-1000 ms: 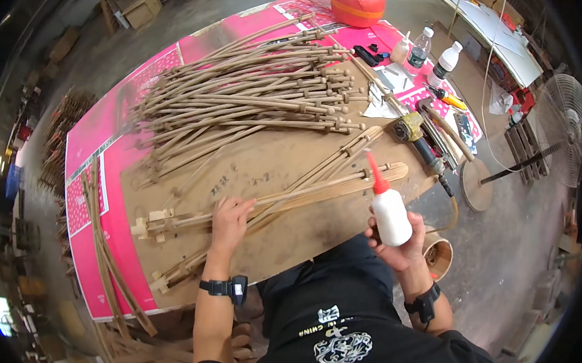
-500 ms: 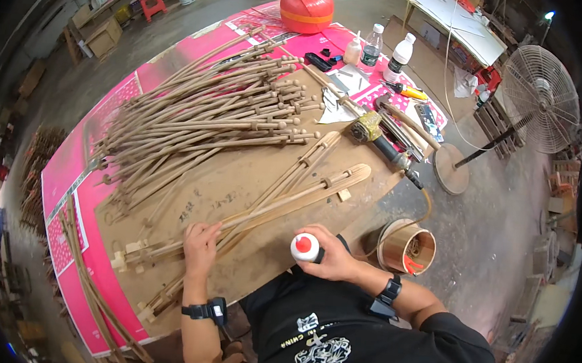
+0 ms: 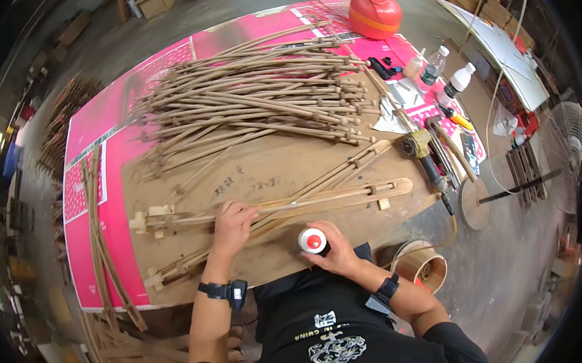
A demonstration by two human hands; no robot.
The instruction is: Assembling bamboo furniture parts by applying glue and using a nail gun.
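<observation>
Many rods (image 3: 263, 102) are crowding the table (image 3: 292, 160); a bucket (image 3: 407, 252) is holding something red (image 3: 421, 284); right hand (image 3: 333, 250) gripping a bottle (image 3: 312, 240), left hand (image 3: 234, 228) closing over a stick (image 3: 334, 197).

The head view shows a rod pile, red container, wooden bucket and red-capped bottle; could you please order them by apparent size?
1. Rod pile
2. Red container and wooden bucket: too alike to rank
3. Red-capped bottle

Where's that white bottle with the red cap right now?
The white squeeze bottle is in the person's right hand, below and slightly right of the head view's centre, with the left hand to its left.
</observation>
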